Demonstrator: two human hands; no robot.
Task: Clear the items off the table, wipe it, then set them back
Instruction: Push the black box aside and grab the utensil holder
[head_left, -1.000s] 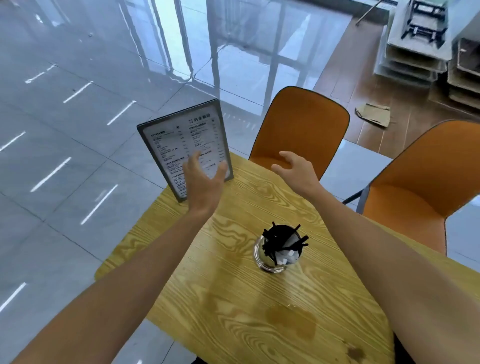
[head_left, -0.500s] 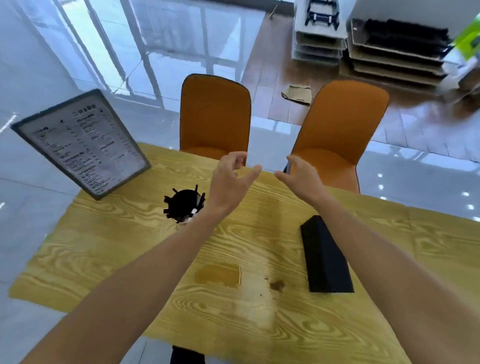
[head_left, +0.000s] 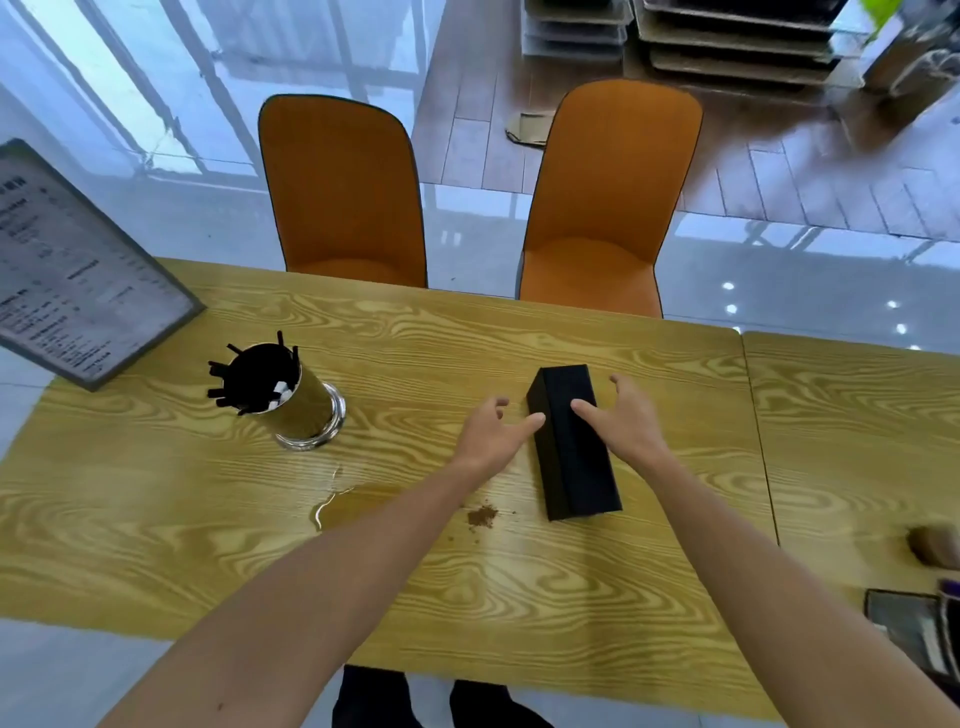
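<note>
A long black box is seen lying flat on the wooden table, right of centre. It is flanked by both hands: the left hand with its grip spread wide, thumb tip at the box's left edge, and the right hand likewise wide, thumb on the top face. Nothing is clasped. A glass of black sticks stands to the left, with a spill and brown crumbs nearby.

Menu stand print illegible.
</note>
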